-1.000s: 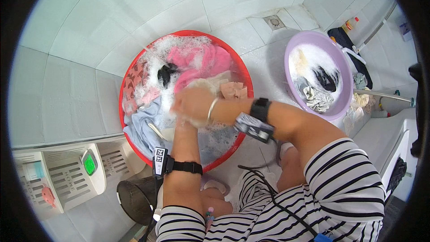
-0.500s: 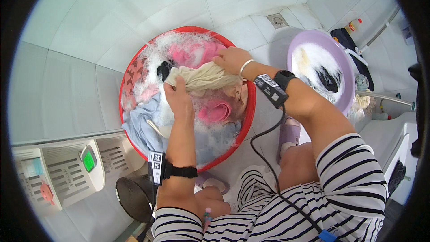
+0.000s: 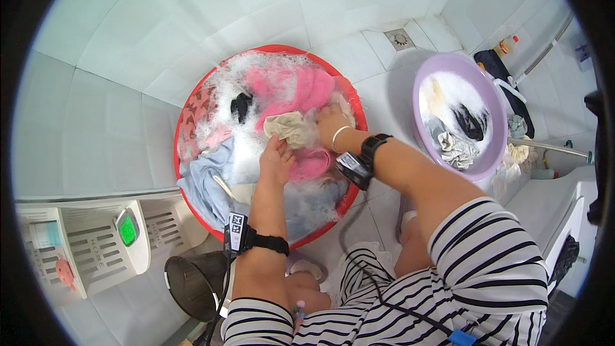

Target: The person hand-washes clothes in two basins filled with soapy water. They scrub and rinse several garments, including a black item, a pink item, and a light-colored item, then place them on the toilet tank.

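A wide red basin holds soapy water and soaking laundry. My left hand pinches the near edge of a wet cream cloth. At the cloth's right end my right hand is closed on it, low in the suds; its fingertips are partly hidden and slightly blurred. Behind the cloth lies a bright pink garment, with a small black piece to its left. Another pink item sits just in front. Light blue fabric hangs at the basin's left rim, near a patterned reddish cloth.
A purple basin with suds and dark and pale clothes stands at the right. White wall baskets and a dark bin are at the left. A floor drain lies by the far wall. A cable runs across my lap.
Both hands have lowered the cream cloth, which was stretched above the suds and is now bunched up. My left hand has shifted right and toward me; my right hand has dropped toward the water.
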Motion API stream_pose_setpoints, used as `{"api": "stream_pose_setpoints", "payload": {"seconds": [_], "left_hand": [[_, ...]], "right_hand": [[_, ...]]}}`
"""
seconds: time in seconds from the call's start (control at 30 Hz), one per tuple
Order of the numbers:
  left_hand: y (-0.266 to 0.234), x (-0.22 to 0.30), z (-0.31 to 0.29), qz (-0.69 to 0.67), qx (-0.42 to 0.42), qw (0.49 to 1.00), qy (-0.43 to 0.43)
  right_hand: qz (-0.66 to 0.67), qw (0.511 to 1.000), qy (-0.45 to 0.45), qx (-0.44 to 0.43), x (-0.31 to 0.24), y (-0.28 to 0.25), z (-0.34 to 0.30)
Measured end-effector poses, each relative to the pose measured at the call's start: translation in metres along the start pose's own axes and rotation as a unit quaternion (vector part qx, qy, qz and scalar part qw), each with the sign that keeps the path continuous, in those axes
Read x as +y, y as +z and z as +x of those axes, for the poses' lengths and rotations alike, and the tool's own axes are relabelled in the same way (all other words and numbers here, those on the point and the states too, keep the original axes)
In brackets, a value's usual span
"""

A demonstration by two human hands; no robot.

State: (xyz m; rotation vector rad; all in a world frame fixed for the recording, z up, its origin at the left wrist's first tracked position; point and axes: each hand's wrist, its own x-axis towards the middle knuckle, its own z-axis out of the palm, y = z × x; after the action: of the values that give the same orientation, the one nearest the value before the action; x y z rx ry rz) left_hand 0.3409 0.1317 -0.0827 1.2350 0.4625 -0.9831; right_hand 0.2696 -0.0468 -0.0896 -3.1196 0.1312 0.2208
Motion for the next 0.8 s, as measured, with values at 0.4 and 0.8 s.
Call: {"api": "stream_pose_setpoints", "payload": {"seconds": [0.4,0.8], "left_hand": [[0.010,0.029,-0.041,-0.091,-0.031,0.995,0.028],[0.002,0.020,-0.022,-0.006,-0.017,1.000,-0.005]], "right_hand": [[0.386,0.902,-0.121,0.152,0.005,-0.215,0.006],[0.222,0.975,-0.012,-0.021,0.006,-0.033,-0.005]]}}
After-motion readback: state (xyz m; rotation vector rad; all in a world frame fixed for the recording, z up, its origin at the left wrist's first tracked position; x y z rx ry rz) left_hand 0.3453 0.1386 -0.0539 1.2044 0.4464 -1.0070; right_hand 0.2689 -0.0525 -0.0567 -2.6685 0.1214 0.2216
